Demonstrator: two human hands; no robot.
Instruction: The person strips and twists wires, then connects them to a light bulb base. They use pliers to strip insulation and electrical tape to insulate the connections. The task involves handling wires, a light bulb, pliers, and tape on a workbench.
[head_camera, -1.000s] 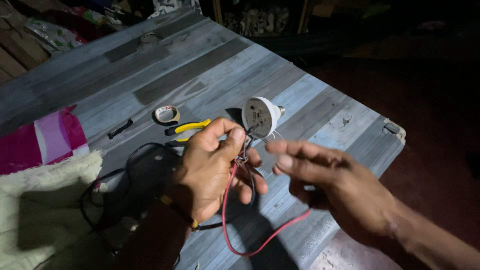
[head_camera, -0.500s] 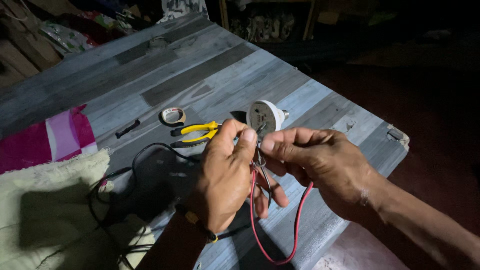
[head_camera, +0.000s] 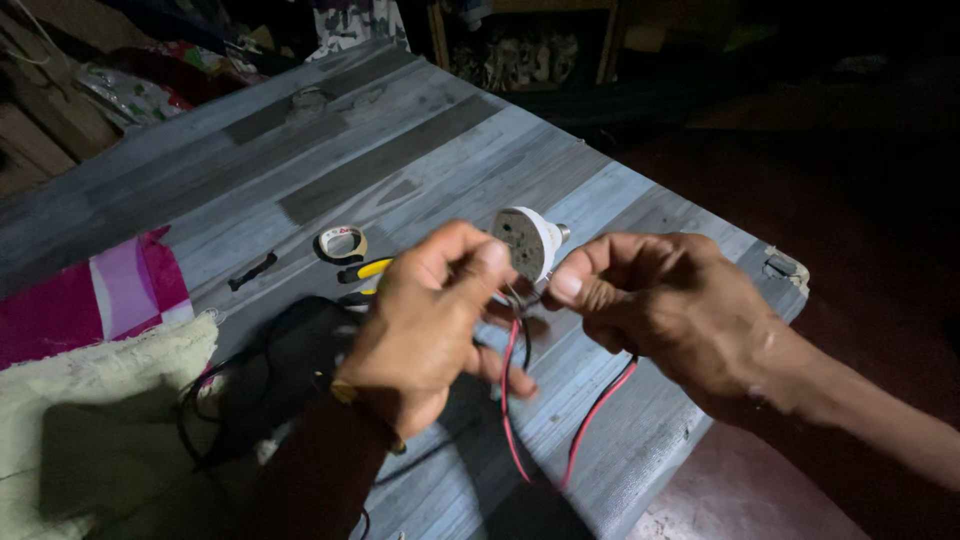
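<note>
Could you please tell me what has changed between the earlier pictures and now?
The right hand, open and apart a second ago, closed in and pinched the thin red and black wires beside the left hand, which kept its grip. The white round lamp housing and yellow-handled pliers stayed put.

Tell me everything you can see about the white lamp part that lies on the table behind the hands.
The white lamp part is a round bulb body without its dome. Its flat circular face, a pale disc with small dots, tilts toward the camera; a short metal base sticks out on the far side. It looks like plastic. It lies on its side on the grey plank-patterned table, just beyond the left hand and right hand, which pinch thin wire ends. Whether the red and black wires reach it cannot be told.
</note>
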